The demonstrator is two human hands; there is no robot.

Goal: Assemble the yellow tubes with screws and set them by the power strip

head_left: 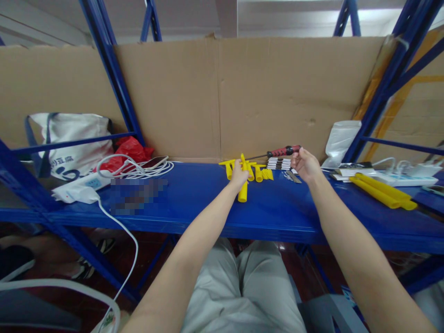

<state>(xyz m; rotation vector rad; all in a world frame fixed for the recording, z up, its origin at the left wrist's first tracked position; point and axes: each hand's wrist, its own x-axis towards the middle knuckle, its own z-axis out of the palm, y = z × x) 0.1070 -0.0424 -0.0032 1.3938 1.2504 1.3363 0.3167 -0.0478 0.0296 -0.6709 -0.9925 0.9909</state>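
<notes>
My left hand [238, 175] is closed round a yellow tube-like part [243, 192], held over the blue shelf. At the end of a screwdriver with a red and black handle [281, 151], my right hand [305, 164] has its fingers pinched on the handle tip. The screwdriver's thin shaft points left, toward the top of the yellow part; whether the tip touches it cannot be made out. Beside my left hand lie more yellow parts [258, 173] and a small stack of yellow pieces [267, 174]. Black-and-white packets [278, 163] sit below the screwdriver.
Two long yellow tubes [378, 192] lie at the right near a white power strip [405, 178]. A white bag [79, 143], a red plastic bag [130, 150] and coiled white cables [152, 169] are at the left. Cardboard [263, 92] stands behind the blue shelf [194, 194].
</notes>
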